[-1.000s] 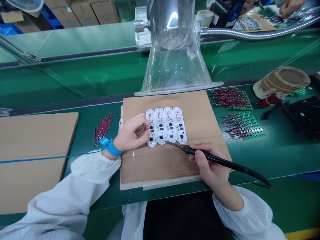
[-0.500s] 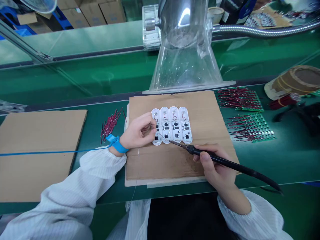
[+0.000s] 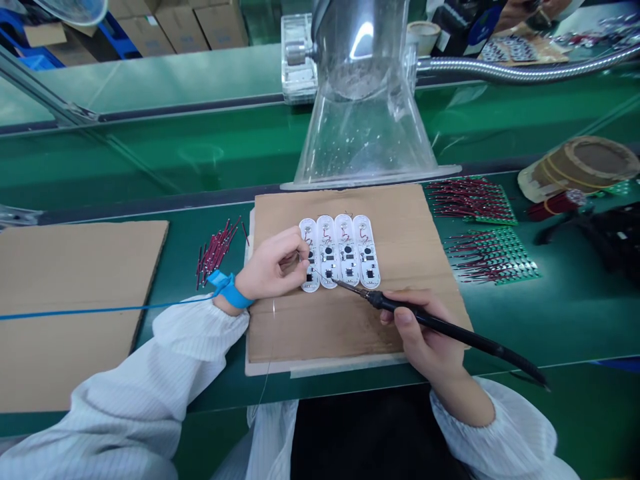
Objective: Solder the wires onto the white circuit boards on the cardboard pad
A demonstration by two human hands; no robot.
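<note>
Four white boards [image 3: 346, 248] lie beside the left fingers [image 3: 295, 241].

Head-height view, forward and down over the workbench [image 3: 575, 320]

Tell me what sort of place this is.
Probably an electronics assembly workshop: the right hand holds a soldering iron to a row of circuit boards, a clear hood stands beyond them, and red wires lie to the left.

Smooth soldering iron [image 3: 453, 325], matt cardboard [image 3: 320, 330]
</note>
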